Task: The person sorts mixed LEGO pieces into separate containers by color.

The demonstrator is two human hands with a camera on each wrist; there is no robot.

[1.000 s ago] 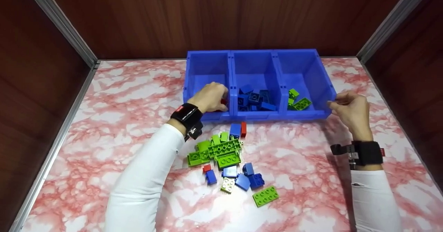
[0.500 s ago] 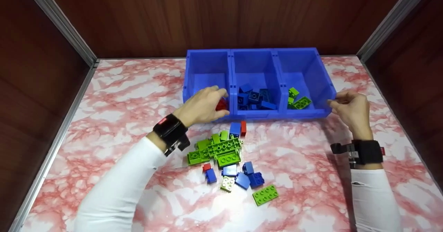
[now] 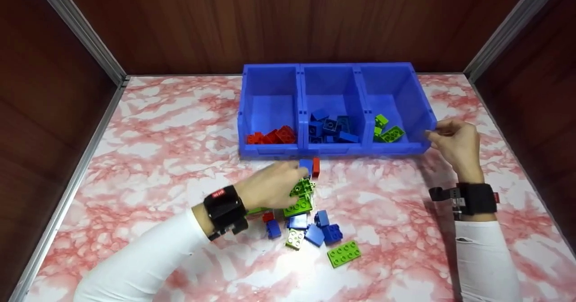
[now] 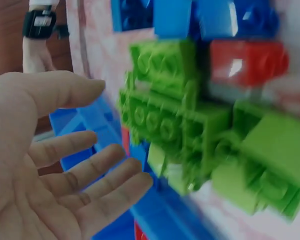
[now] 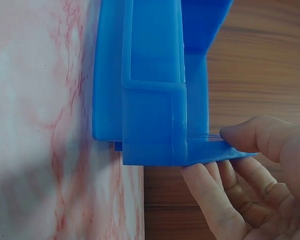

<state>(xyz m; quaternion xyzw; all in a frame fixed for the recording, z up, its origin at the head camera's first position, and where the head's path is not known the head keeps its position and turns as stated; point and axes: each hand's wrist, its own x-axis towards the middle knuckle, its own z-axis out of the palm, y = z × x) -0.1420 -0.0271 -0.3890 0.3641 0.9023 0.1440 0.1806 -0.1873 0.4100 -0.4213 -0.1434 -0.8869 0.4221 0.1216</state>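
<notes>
Left hand [image 3: 273, 185], spread wide, holding nothing, has moved from the blue bin's [image 3: 333, 150] leftmost compartment [image 3: 271, 108], where red toy bricks [image 3: 285, 135] lie at its twelve o'clock, over green toy bricks [image 3: 299, 206]; that red batch seems stowed. Right hand [image 3: 460, 149], three o'clock, pinches the bin's lip [image 5: 207, 152].

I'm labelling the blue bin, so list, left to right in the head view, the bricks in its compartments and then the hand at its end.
Red bricks → blue bricks → green bricks → right hand, gripping the blue bin.
</notes>
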